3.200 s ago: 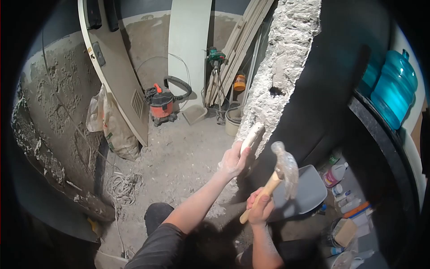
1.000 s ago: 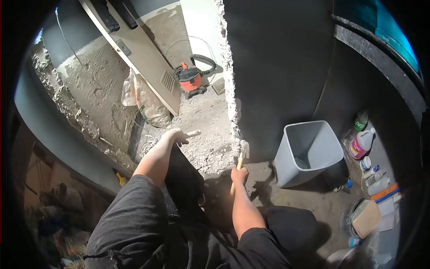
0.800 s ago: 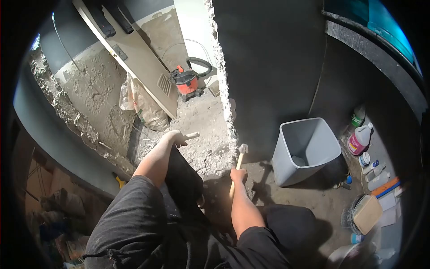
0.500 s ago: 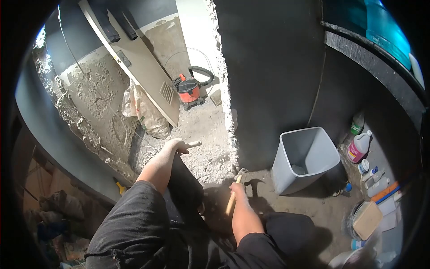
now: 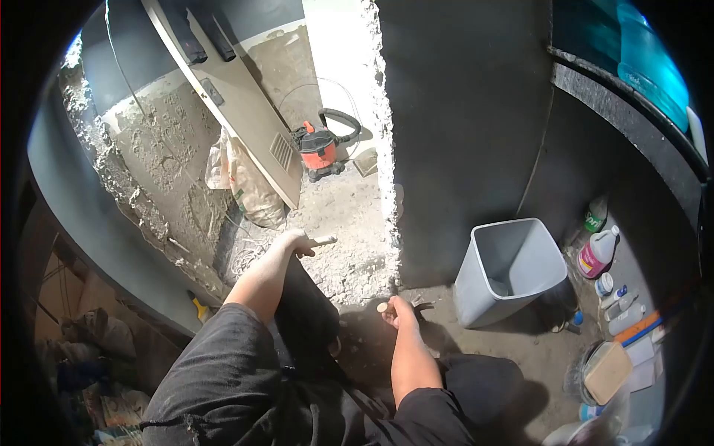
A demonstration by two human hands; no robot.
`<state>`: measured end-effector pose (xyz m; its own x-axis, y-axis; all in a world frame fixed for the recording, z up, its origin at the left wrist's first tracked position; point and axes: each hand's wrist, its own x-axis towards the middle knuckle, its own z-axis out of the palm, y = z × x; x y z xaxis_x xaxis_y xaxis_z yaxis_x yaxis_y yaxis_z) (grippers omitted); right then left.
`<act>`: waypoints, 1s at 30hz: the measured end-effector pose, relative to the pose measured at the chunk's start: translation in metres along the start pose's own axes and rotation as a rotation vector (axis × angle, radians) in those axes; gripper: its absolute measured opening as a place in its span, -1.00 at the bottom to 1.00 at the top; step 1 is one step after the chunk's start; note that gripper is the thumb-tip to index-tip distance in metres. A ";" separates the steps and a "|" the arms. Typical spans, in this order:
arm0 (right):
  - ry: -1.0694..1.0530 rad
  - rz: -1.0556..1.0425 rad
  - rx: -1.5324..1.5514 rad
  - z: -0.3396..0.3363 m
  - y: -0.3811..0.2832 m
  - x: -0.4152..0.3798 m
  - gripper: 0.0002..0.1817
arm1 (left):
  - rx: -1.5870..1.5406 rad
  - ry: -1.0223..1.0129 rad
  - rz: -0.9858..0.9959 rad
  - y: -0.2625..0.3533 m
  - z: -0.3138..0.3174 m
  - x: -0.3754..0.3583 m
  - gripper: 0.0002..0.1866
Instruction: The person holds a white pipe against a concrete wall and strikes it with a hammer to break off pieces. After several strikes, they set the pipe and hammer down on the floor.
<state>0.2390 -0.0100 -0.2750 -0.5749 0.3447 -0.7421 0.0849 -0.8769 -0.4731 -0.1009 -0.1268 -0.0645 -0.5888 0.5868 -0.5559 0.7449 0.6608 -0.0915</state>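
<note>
My left hand (image 5: 293, 241) is closed around a short, pale, dusty rod-like tool (image 5: 323, 241), which points right above the rubble-strewn threshold. Its other end is hidden by the hand. My right hand (image 5: 402, 313) grips a hammer by its wooden handle (image 5: 382, 307); the round butt of the handle faces up toward me. The hammer's head is mostly hidden beyond the hand, close to the foot of the broken wall edge (image 5: 388, 186). Broken plaster (image 5: 349, 279) lies on the floor between and beyond my hands.
A grey bin (image 5: 487, 286) stands to the right, with bottles such as a pink-labelled jug (image 5: 597, 253) along the wall. Through the opening are a red-black vacuum (image 5: 320, 154), a leaning door panel (image 5: 253, 111) and a filled sack (image 5: 253, 193). A yellow-handled tool (image 5: 199, 308) lies left.
My right hand has turned the hammer, so its handle butt now points up toward me and its head has swung out of sight. My left hand stays nearly in place.
</note>
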 end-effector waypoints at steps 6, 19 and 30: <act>-0.068 -0.071 0.109 -0.016 0.006 0.015 -0.79 | -0.012 -0.001 -0.016 0.002 0.002 0.005 -0.47; 0.082 0.005 0.139 0.005 -0.024 0.014 -0.73 | -1.036 0.450 0.344 0.052 -0.089 -0.069 -0.62; 0.247 -0.989 0.046 0.148 -0.076 -0.189 -0.81 | -2.107 0.741 0.996 0.127 -0.173 -0.041 -0.63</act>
<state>0.2212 -0.0578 -0.0287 -0.1863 0.9765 -0.1083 -0.3712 -0.1721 -0.9125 -0.0365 0.0136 0.0896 -0.7254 0.5681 0.3887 -0.1303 -0.6678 0.7329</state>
